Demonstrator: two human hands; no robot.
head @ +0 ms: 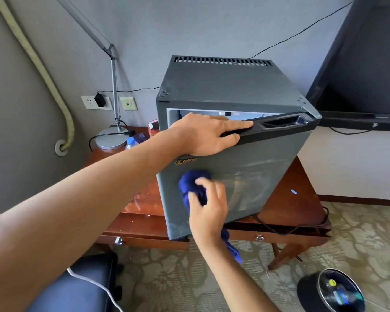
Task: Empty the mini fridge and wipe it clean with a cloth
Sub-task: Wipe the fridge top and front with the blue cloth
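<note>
In the head view, the fridge (pixel 230 140) stands on a wooden tabletop (pixel 286 199), its door ajar only at the top edge. The left hand (pixel 208 134) lies across that top edge of the door, fingers straight and flat along the black handle strip, steadying the door rather than gripping it. Below it, the right hand (pixel 208 203) has its fingers curled round a bunched blue cloth (pixel 193 183) and presses it to the door's outer face, just under the brand mark; a tail of the cloth hangs down past the wrist. The right hand is slightly blurred. To the right of that hand the door shows pale smeared streaks, which look like wipe marks or leftover dust.

Beyond the left hand, a bottle (pixel 131 143) and a red pack (pixel 153 126) sit on the tabletop beside the fridge, near a lamp (pixel 113 136). They may be things taken out, so the emptying looks likely done, though the gap shows too little of the inside to be sure. The wiping appears to be at the outside of the door. Whether the interior has been cleaned cannot be told; the streaked part of the door and the dusty top seem left to do.
</note>
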